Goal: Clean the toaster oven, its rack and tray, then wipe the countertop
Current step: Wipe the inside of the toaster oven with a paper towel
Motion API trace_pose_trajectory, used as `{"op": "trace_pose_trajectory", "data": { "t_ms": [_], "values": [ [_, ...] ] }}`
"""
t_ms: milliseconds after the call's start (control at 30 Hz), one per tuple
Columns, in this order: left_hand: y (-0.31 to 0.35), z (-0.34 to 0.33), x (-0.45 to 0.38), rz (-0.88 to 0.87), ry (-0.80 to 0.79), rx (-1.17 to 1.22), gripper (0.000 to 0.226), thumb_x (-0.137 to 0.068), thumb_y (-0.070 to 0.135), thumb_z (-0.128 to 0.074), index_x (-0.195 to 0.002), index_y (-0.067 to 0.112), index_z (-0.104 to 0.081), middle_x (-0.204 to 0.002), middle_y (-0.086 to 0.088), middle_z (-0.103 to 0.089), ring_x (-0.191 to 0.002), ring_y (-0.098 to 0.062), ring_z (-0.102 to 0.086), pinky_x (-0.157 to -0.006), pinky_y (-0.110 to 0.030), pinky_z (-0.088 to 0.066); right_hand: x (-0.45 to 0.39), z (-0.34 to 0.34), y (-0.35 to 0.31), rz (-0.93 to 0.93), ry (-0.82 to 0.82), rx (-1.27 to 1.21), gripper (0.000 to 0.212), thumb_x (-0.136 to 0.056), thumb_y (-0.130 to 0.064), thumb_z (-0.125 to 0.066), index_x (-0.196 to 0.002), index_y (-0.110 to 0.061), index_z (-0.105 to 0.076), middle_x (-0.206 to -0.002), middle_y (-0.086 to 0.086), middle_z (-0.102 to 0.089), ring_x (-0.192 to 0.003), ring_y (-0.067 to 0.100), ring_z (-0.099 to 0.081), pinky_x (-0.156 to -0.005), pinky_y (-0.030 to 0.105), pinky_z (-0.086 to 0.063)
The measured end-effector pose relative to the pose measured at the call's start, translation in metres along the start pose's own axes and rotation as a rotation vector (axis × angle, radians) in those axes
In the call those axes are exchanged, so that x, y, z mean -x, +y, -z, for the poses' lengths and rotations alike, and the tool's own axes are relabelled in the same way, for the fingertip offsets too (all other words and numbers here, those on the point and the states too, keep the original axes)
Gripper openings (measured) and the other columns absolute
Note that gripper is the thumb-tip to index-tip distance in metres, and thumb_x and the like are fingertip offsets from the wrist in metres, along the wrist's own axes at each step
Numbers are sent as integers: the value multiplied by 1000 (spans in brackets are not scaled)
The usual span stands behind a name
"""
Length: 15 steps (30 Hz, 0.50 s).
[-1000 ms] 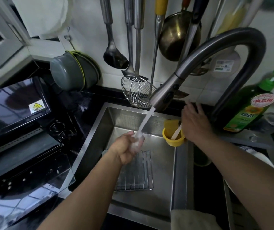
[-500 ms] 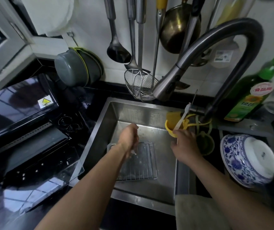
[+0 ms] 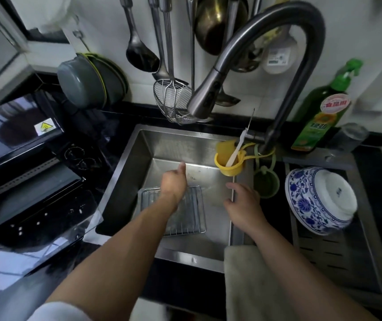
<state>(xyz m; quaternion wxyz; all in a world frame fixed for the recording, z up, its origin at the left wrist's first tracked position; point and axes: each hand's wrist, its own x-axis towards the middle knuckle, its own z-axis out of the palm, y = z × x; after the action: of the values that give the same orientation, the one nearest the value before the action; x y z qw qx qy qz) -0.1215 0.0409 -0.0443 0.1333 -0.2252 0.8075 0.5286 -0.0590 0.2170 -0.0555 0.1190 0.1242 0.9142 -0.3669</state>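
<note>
A steel sink (image 3: 125,172) at frame centre holds one wire rack (image 3: 192,218) on its floor. The open toaster oven (image 3: 30,181) sits at left. At right, one blue-and-white bowl (image 3: 319,200) lies upended. One yellow cup (image 3: 229,164) holds a white utensil. The left hand (image 3: 173,184), fingers curled and empty with the thumb raised, hangs over the rack; the right hand (image 3: 243,202) rests relaxed on the sink's edge.

Water no longer runs from the faucet (image 3: 205,98); the right hand (image 3: 243,202) now hovers low by the sink (image 3: 125,172) edge.

Rack (image 3: 185,218) in sink (image 3: 125,167), toaster oven (image 3: 28,177) left.
</note>
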Motion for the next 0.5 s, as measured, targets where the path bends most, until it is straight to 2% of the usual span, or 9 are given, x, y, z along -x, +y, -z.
{"op": "trace_pose_trajectory", "data": {
  "t_ms": [67, 100, 167, 267, 333, 367, 433, 467, 500],
  "values": [
    [18, 9, 18, -89, -158, -67, 56, -98, 60, -46, -93, 6, -62, -76, -17, -59, -76, -39, -55, -79, -43, -47, 2, 12, 1, 24, 13, -54, 39, -93, -15, -61, -132, -18, -60, -137, 6, -55, -128, 26, -44, -105, 38, -40],
    [31, 15, 32, -155, -235, -83, 43, -89, 55, -49, -93, 14, -61, -79, -11, -59, -82, -35, -54, -80, -41, -44, 5, 21, 2, 34, 11, -105, 35, -93, -14, -61, -127, -17, -63, -131, 6, -59, -119, 24, -52, -95, 35, -45],
    [55, 30, 53, -293, -355, -13, 14, -78, 27, -55, -91, 23, -58, -86, 0, -55, -88, -22, -49, -79, -34, -38, 12, 38, 4, 43, -24, -206, 25, -94, -12, -60, -116, -21, -67, -119, 3, -63, -102, 19, -60, -75, 28, -45],
    [68, 45, 74, -391, -459, 271, 33, -88, -13, -51, -97, 17, -62, -93, 3, -61, -89, -11, -56, -84, -24, -45, 21, 53, 6, 55, -49, -299, 21, -97, -11, -55, -109, -24, -67, -105, -3, -65, -91, 12, -60, -73, 27, -44],
    [44, 35, 74, -253, -482, 362, 32, -95, -17, -48, -106, 8, -64, -102, -8, -66, -100, -19, -65, -94, -29, -52, 30, 52, 5, 39, -60, -330, 18, -97, -11, -55, -105, -21, -68, -96, -7, -64, -83, 4, -57, -69, 21, -44],
    [27, 26, 71, -206, -410, 119, 29, -99, -12, -47, -113, 6, -66, -111, -15, -67, -110, -28, -66, -99, -35, -53, 34, 48, 6, 21, -68, -347, 17, -97, -11, -56, -102, -20, -69, -94, -6, -65, -81, 4, -57, -67, 20, -43],
    [-17, 7, 68, -126, -298, -621, 35, -101, -1, -47, -128, 10, -66, -129, -18, -65, -122, -37, -62, -103, -42, -51, 45, 39, 8, 12, -99, -338, 14, -96, -12, -59, -99, -18, -71, -96, 1, -69, -84, 12, -60, -69, 26, -44],
    [-33, 1, 70, -117, -196, -769, 39, -99, 1, -48, -133, 14, -63, -130, -17, -65, -122, -37, -62, -102, -43, -51, 50, 36, 9, 31, -129, -310, 14, -96, -12, -60, -101, -17, -72, -99, 1, -70, -89, 14, -61, -74, 26, -44],
    [-40, 0, 72, -143, -133, -740, 41, -98, 4, -48, -135, 16, -61, -126, -17, -67, -118, -37, -63, -98, -40, -51, 53, 35, 9, 46, -158, -283, 15, -96, -13, -60, -103, -17, -73, -101, 1, -70, -93, 15, -62, -79, 26, -43]
  ]
}}
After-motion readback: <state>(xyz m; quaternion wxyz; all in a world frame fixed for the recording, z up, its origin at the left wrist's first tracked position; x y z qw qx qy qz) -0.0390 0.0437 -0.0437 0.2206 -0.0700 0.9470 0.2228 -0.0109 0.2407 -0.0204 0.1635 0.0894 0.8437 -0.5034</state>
